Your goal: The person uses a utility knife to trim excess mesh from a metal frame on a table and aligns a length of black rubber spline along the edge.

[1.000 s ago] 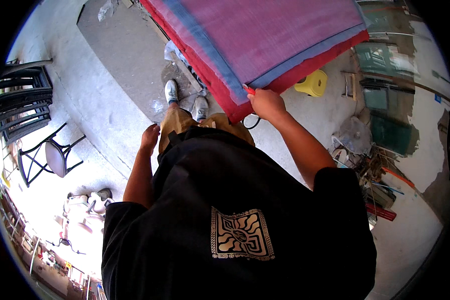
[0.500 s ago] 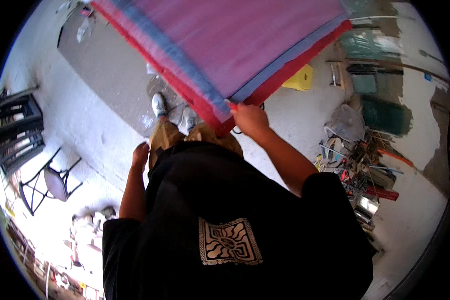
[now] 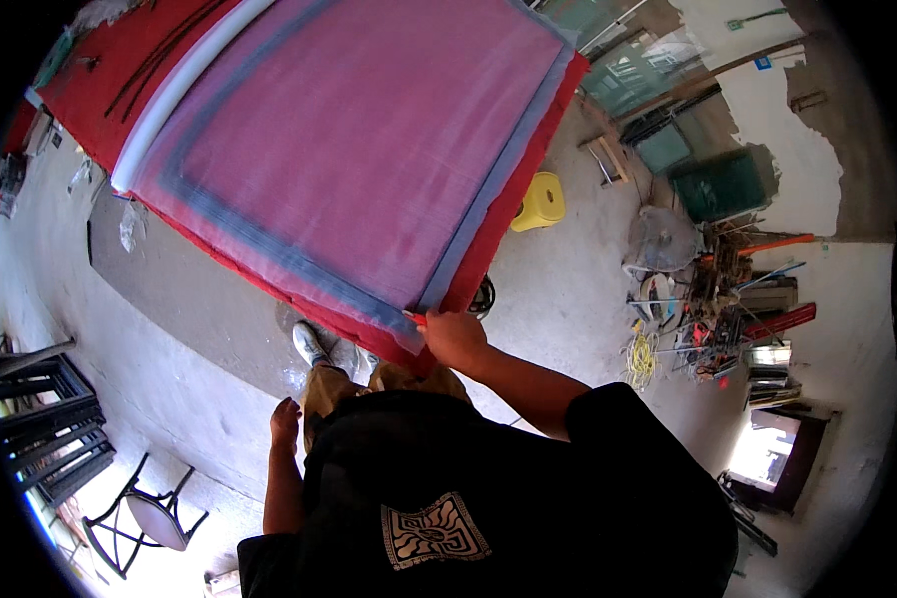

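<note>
Centrally, our right hand grasps a red tool, mostly hidden, at the near corner of a mesh sheet; whether our left hand, beside the trousers, holds anything, we cannot tell. A blue-grey border shows along the sheet, over red cloth cut off above.

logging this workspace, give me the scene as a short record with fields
surface: translucent pinkish sheet with grey-blue bands, lying over red cloth
sheet's left side: long white roll
right grip: on small red tool, mostly hidden, at sheet's near corner
left grip: nothing visibly held, beside tan trousers
floor right: yellow plastic stool
floor left: black-framed chair with grey seat
</note>
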Demonstrator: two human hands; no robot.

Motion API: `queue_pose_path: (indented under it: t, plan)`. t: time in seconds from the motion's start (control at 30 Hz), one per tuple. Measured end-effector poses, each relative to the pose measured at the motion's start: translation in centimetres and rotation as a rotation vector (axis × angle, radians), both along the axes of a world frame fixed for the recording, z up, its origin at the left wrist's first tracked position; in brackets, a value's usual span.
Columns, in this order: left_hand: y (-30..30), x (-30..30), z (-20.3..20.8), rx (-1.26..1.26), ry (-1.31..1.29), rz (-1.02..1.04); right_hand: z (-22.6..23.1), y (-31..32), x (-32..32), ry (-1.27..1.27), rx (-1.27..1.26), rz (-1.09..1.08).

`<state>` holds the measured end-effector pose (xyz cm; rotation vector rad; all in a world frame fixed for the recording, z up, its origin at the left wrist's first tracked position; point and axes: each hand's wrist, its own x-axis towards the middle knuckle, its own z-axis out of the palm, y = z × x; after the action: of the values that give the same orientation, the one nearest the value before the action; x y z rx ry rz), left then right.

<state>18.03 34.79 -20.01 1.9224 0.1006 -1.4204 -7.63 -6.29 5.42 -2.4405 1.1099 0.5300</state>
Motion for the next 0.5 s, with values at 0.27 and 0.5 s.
queue_pose_path:
  t: [0.27,0.5]
  plan:
    - [-0.5,4.2,2.5,-0.046,-0.168,-0.140,-1.7,0.5,0.2,0.073,0.044,0.015]
    - [-1.4,4.8,3.7,-0.029,-0.046,-0.039,0.2,0.4,1.9,0.158,0.013,0.040]
